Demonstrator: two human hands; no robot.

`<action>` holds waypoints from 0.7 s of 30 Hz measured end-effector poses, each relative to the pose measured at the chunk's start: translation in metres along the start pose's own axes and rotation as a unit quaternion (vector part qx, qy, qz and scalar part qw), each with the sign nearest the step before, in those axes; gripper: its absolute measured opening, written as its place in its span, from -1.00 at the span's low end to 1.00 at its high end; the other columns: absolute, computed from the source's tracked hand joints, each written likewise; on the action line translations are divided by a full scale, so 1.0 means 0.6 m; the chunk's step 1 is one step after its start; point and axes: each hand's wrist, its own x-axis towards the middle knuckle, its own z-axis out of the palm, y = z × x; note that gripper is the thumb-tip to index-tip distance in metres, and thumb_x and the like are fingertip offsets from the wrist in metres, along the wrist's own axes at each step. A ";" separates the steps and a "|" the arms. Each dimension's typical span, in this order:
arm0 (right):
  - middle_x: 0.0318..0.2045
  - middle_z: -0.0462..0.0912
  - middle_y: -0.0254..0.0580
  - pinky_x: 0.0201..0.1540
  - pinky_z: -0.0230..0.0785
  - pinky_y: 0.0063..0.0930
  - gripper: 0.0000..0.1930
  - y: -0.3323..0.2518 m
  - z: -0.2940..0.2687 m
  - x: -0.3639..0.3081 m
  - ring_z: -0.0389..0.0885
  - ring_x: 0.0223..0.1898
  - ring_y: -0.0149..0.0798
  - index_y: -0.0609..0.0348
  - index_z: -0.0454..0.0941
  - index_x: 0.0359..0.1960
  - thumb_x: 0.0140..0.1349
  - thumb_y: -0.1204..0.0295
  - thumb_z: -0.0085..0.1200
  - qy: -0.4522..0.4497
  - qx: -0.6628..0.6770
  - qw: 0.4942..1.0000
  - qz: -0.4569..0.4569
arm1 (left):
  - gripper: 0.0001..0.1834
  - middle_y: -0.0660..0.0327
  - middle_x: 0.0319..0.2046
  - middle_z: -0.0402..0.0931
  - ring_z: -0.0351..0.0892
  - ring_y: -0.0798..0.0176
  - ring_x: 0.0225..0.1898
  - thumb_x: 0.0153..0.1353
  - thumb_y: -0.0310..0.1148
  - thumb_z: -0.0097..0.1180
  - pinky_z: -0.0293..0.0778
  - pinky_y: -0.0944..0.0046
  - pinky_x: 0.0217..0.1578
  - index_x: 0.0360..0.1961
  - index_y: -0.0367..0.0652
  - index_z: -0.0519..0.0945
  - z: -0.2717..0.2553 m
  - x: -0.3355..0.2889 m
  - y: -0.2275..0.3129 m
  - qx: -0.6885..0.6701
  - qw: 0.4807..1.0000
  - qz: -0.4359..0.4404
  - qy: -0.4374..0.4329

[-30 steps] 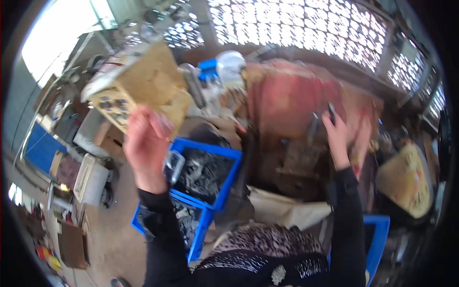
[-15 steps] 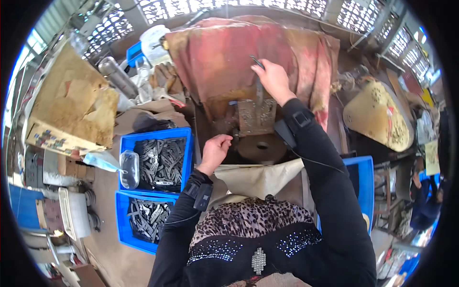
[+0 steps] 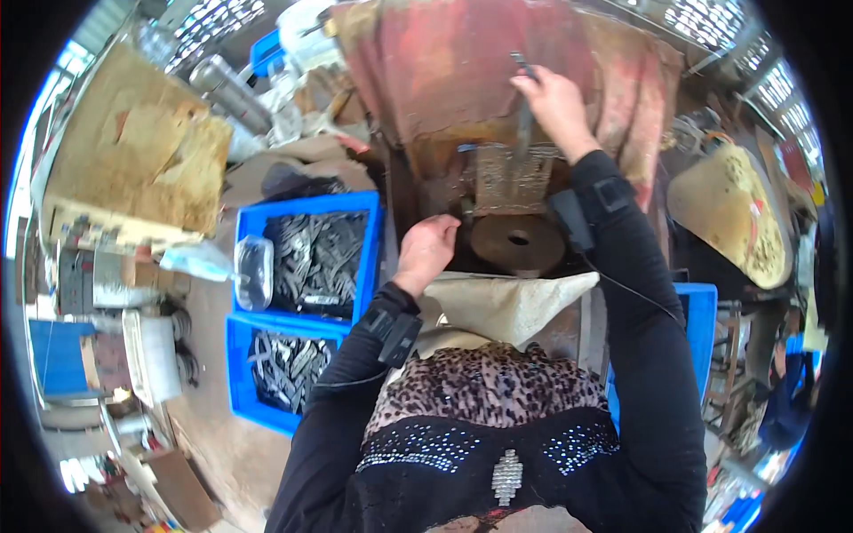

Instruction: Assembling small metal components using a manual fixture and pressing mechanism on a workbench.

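Observation:
My right hand is raised over the far side of the machine, closed on a small dark metal piece whose tip sticks out past the fingers. Below that hand is a speckled brown block, and nearer to me lies a round, flat wheel with a hole in its middle. My left hand hovers to the left of the wheel, thumb and fingers pinched together. Whatever may be between those fingertips is too small to make out.
Two blue bins of thin dark metal pieces stand at my left, with a clear plastic container at their edge. A stained red cloth drapes the machine's back. Pale cloth hangs before me; another blue bin is at right.
The whole view has shifted, so the machine and bins appear higher and further right. My right hand has moved slightly away with the metal piece; my left hand stays beside the wheel.

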 end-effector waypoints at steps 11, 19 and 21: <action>-0.53 0.55 -0.27 -0.28 0.36 -0.47 -0.70 0.018 0.008 0.015 0.48 -0.45 -0.39 0.15 0.62 -0.15 0.23 0.20 0.17 -0.017 0.030 0.998 0.048 | -0.91 0.00 -0.37 0.62 0.61 -0.11 -0.29 0.09 -0.44 0.12 0.53 0.04 -0.26 -0.39 -0.16 0.64 0.004 -0.004 0.004 0.063 0.997 -0.044 -0.024; -0.45 0.61 -0.04 -0.22 0.40 -0.35 -0.71 -0.013 -0.022 -0.025 0.59 -0.37 -0.24 0.20 0.57 -0.21 0.24 0.21 0.13 -0.004 0.025 0.998 0.052 | -0.90 -0.01 -0.41 0.61 0.59 -0.12 -0.29 0.09 -0.42 0.09 0.52 0.01 -0.25 -0.40 -0.12 0.63 0.008 -0.008 0.005 0.049 0.998 -0.025 -0.011; -0.44 0.60 -0.04 -0.22 0.40 -0.35 -0.71 -0.035 -0.055 -0.067 0.59 -0.37 -0.23 0.22 0.56 -0.20 0.26 0.22 0.11 -0.006 0.057 0.997 0.043 | -0.89 0.00 -0.36 0.62 0.61 -0.09 -0.27 0.10 -0.46 0.12 0.53 0.06 -0.22 -0.34 -0.17 0.64 0.005 -0.006 0.009 0.054 0.998 -0.029 -0.006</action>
